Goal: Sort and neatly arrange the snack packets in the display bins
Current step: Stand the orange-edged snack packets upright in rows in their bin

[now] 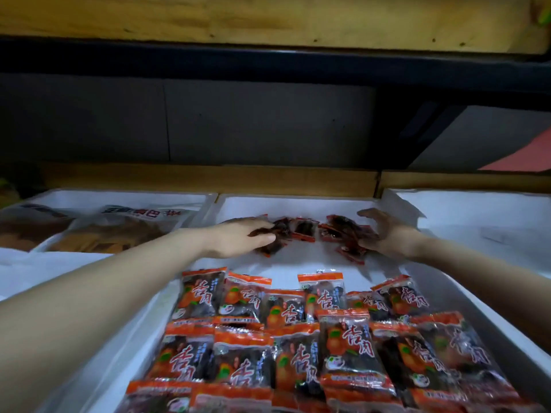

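Note:
Several orange-and-clear snack packets (337, 338) lie in neat overlapping rows at the near end of the white middle bin (298, 201). At its far end sits a loose heap of the same packets (304, 231). My left hand (241, 236) reaches in from the left, fingers extended over the left side of that heap and touching it. My right hand (384, 234) cups the heap's right side, fingers loosely curved around the outer packets. Neither hand plainly grips a packet.
The white bin on the left (119, 198) holds large clear bags of brown snacks (113, 231). Another white bin (477, 204) stands on the right. A wooden ledge (208, 177) and a dark back wall rise behind the bins, with a shelf above.

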`<action>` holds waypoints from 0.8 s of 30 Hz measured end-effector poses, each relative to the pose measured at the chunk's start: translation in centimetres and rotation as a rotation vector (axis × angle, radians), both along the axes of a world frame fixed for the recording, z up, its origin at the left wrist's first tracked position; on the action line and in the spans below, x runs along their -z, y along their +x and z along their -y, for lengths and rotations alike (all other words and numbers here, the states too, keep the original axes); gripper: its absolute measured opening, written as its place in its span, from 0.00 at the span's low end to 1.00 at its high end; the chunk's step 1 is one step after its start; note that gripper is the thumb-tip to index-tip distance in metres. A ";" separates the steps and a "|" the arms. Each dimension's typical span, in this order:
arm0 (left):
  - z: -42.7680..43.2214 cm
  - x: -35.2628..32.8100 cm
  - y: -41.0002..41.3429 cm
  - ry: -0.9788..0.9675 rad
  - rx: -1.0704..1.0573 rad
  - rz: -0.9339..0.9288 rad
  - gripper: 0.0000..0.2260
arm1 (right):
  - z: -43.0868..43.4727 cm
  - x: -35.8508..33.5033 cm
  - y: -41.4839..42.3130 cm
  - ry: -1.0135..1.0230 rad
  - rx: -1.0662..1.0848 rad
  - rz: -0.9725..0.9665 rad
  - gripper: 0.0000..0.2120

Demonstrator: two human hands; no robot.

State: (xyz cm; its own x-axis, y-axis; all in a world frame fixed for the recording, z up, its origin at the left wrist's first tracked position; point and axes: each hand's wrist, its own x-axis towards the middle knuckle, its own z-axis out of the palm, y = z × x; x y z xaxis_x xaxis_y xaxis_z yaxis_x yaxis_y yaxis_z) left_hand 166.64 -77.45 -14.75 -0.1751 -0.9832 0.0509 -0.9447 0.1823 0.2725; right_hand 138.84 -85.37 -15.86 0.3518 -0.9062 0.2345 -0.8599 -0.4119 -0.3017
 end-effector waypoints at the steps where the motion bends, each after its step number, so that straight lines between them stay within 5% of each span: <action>1: 0.9 0.3 0.0 0.036 -0.006 0.020 0.23 | 0.6 0.3 -0.4 0.032 -0.001 -0.027 0.30; 7: 4.4 1.6 -0.1 0.196 -0.027 0.004 0.23 | 3.0 1.6 -0.3 0.275 -0.094 -0.089 0.36; 16: 5.8 2.1 -1.1 0.195 0.051 -0.023 0.18 | 3.2 2.3 0.3 0.291 -0.164 -0.039 0.37; 24: 6.8 3.1 -1.9 0.075 -0.018 0.001 0.37 | 2.7 2.2 1.1 0.057 -0.199 0.021 0.25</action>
